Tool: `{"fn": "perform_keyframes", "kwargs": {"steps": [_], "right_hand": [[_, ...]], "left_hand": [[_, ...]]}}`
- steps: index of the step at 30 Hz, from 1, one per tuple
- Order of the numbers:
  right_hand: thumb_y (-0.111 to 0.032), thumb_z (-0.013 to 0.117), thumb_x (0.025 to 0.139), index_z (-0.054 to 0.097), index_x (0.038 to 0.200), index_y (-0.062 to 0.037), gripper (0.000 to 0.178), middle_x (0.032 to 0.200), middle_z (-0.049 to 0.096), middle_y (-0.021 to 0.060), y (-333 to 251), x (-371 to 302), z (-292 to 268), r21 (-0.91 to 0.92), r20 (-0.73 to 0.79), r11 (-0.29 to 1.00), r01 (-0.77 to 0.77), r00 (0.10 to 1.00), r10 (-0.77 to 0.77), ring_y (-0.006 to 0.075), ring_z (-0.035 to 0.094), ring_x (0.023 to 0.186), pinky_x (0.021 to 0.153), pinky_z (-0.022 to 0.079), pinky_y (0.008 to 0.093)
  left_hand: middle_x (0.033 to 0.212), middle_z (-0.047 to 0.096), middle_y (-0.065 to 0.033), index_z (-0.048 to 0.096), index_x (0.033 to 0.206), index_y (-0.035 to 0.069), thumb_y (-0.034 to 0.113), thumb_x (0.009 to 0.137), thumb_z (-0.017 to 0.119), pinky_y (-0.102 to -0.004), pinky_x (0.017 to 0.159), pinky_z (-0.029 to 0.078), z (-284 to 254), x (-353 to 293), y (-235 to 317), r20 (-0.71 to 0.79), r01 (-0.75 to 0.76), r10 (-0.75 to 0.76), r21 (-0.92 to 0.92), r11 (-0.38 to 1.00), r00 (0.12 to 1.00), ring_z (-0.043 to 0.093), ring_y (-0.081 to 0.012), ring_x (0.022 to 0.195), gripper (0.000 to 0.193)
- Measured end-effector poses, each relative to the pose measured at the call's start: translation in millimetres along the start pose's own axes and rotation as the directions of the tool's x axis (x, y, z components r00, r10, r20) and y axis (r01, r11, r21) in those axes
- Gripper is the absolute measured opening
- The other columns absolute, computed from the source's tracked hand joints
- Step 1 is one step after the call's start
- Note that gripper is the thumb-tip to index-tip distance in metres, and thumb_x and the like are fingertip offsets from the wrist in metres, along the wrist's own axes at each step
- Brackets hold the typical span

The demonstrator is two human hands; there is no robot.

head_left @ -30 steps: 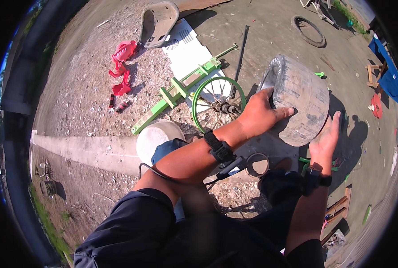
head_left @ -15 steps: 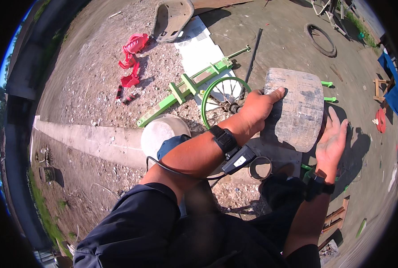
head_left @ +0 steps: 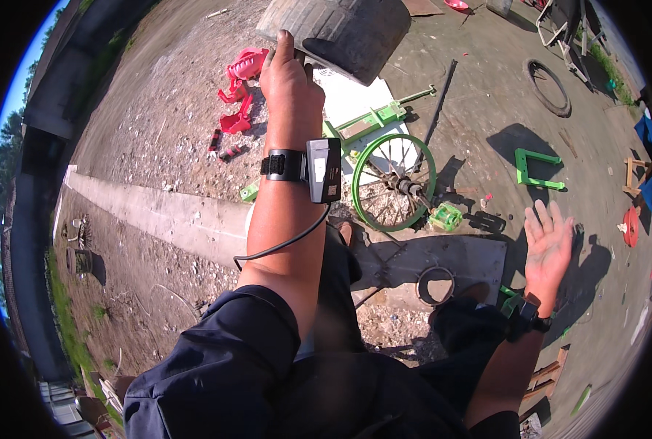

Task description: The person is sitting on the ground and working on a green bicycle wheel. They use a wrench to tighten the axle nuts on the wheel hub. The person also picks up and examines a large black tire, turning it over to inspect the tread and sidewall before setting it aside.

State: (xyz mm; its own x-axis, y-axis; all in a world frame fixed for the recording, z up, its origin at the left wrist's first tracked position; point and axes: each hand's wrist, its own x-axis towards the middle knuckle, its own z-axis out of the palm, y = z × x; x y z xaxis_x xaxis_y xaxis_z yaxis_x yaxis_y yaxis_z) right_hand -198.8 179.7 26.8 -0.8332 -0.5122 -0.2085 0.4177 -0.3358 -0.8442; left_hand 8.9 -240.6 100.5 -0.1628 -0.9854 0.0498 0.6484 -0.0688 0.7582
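Observation:
My left hand (head_left: 291,84) reaches far forward, its fingers closed on the edge of a worn grey bucket (head_left: 351,28) with faint ribs. The bucket is tilted in the air at the top of the view and partly cut off. My right hand (head_left: 549,245) is out to the right, palm up, fingers spread, holding nothing. Between my hands a green spoked wheel (head_left: 402,184) lies among parts, with a green lump-like part (head_left: 445,217) beside it. A green metal frame (head_left: 373,119) rests partly on a white panel (head_left: 377,91). A green U-shaped bracket (head_left: 522,170) lies on the ground above my right hand.
Red plastic pieces (head_left: 236,122) lie on gravel at the left. A tyre (head_left: 549,88) lies at the far right, and a dark bar (head_left: 440,106) nearer the middle. Close to my legs stands a short round pipe ring (head_left: 421,286). A long concrete strip (head_left: 157,205) crosses the left side.
My left hand has swung the bucket forward and left, from the middle right to the top. My right hand has come away from beside it and stays open. The wheel and bracket show more fully.

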Motion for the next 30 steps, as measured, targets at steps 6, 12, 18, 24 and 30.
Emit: {"fn": "perform_keyframes", "kwargs": {"steps": [6,12,18,24,30], "right_hand": [[-0.051,0.047,0.100,0.027,0.150,0.0052,0.078,0.148,0.042,0.0244,7.1,1.6,5.3,-0.013,0.061,0.999,-0.035,0.997,0.036,0.0362,0.046,0.134,0.111,0.034,0.0404],[-0.051,0.047,0.100,0.030,0.149,0.0030,0.075,0.146,0.044,0.0238,10.5,1.6,3.6,-0.037,0.059,0.998,-0.042,0.997,0.044,0.0361,0.047,0.133,0.111,0.034,0.0412],[-0.051,0.047,0.100,0.032,0.148,0.0035,0.075,0.145,0.045,0.0246,9.5,0.2,1.5,-0.008,0.039,0.999,-0.036,0.999,0.036,0.0368,0.049,0.131,0.111,0.035,0.0420],[-0.051,0.047,0.100,0.031,0.148,0.0050,0.076,0.145,0.044,0.0268,6.6,-4.4,8.6,-0.026,-0.003,1.000,-0.015,1.000,0.015,0.0383,0.051,0.129,0.110,0.035,0.0423],[-0.052,0.047,0.100,0.030,0.148,0.0055,0.077,0.145,0.044,0.0270,7.9,-0.3,3.3,-0.016,0.006,1.000,-0.019,1.000,0.019,0.0385,0.050,0.129,0.109,0.036,0.0419]], "left_hand": [[0.125,0.059,-0.0149,0.046,0.135,-0.005,0.019,0.095,0.065,-0.0386,0.096,0.042,5.6,-31.7,-51.8,-0.088,0.286,-0.276,0.125,0.950,0.957,0.056,-0.0287,0.118,0.050],[0.122,0.059,-0.0192,0.035,0.143,-0.012,0.012,0.092,0.066,-0.0337,0.088,0.048,38.7,-84.3,-76.6,0.178,0.297,-0.366,0.324,0.898,0.913,0.060,-0.0241,0.107,0.065],[0.129,0.056,-0.0259,0.035,0.141,-0.014,0.014,0.091,0.068,-0.0349,0.099,0.046,48.7,-112.9,-75.4,0.255,0.299,-0.453,0.471,0.830,0.854,0.057,-0.0287,0.116,0.066],[0.127,0.058,-0.0229,0.039,0.140,-0.014,0.016,0.090,0.068,-0.0322,0.097,0.047,55.5,-132.5,-84.6,0.316,0.292,-0.484,0.498,0.817,0.816,0.058,-0.0255,0.114,0.065],[0.123,0.061,-0.0146,0.037,0.144,-0.007,0.015,0.090,0.067,-0.0306,0.085,0.051,56.7,-141.4,-100.6,0.354,0.292,-0.543,0.560,0.775,0.762,0.061,-0.0192,0.103,0.066]]}}
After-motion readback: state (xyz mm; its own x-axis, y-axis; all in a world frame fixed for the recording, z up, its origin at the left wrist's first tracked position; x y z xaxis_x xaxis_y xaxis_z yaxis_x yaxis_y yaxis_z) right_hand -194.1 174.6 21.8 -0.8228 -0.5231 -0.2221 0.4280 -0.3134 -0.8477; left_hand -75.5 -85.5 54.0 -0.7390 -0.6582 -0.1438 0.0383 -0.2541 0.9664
